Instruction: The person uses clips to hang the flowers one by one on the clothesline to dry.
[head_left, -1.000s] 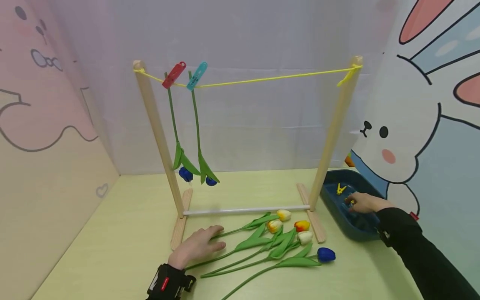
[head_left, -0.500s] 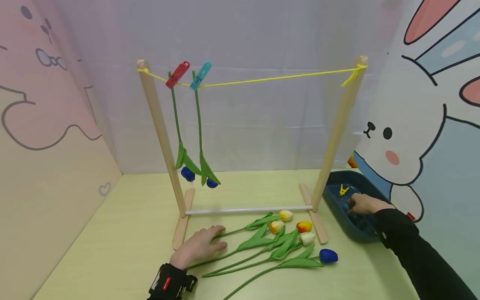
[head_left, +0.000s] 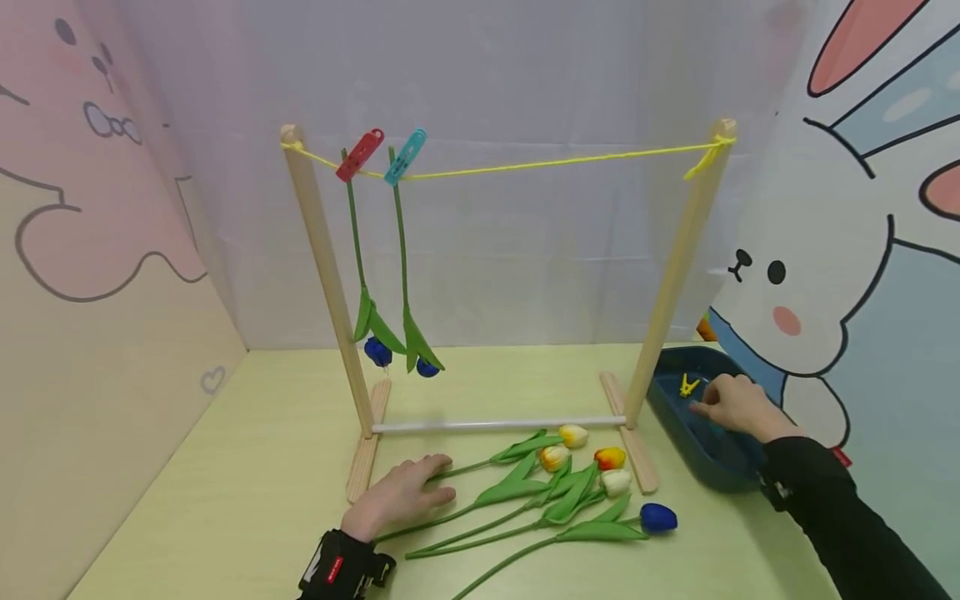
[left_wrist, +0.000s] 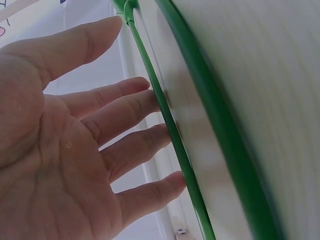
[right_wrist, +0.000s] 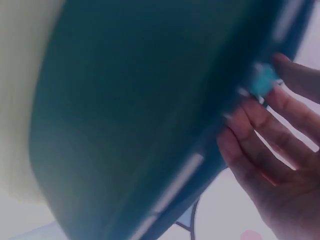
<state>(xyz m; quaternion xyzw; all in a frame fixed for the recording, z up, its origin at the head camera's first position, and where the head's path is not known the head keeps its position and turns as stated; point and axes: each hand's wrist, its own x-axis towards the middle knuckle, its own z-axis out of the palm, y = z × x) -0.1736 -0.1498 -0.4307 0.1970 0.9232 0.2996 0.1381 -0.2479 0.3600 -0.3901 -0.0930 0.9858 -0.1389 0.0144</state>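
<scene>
One small teal item [right_wrist: 264, 80], blurred, pinched between thumb and fingertips of the right hand [head_left: 738, 408], the digits parted only by its width. Right hand and item: over the dark blue basin [head_left: 705, 467], right of the wooden frame [head_left: 677, 283]. One yellow clip [head_left: 688, 386], loose in the basin. One left hand [head_left: 401, 496], fingers spread and relaxed, gripping nothing, in front of the frame's left foot; fingertips at a thin green stem [left_wrist: 167, 117], contact uncertain. Five tulips [head_left: 570, 497], lying in front of the frame: two yellow-white, one red-orange, one white, one blue. Two hanging blue tulips [head_left: 371, 321], heads down near the frame's left post, fixed by one red clip [head_left: 360, 155] and one light-blue clip [head_left: 405, 157] to a yellow cord [head_left: 558, 164] strung between the frame's posts.
</scene>
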